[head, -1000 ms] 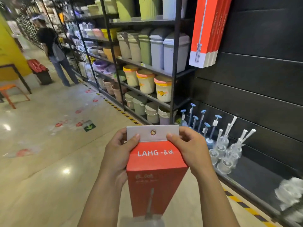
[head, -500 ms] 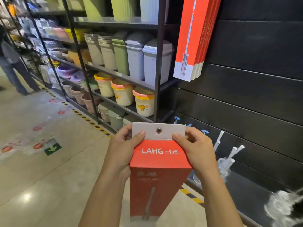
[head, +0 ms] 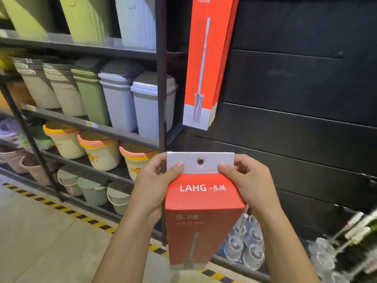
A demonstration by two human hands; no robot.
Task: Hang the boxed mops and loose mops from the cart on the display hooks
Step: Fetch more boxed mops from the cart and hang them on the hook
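As view is swinging toward wall since a second ago:
Boxed mop [head: 201,209]: lower centre, approaching hanging boxes [head: 206,64] above.
Left hand [head: 157,184], right hand [head: 247,180]: fingers pinching white tab [head: 201,162] closed.
Meaning: hanging is nearing.

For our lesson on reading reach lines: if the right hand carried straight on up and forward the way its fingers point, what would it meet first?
Probably the dark slatted wall panel behind the boxed mop that the right hand grips. The hanging boxed mops sit higher and left. Depth is unclear.
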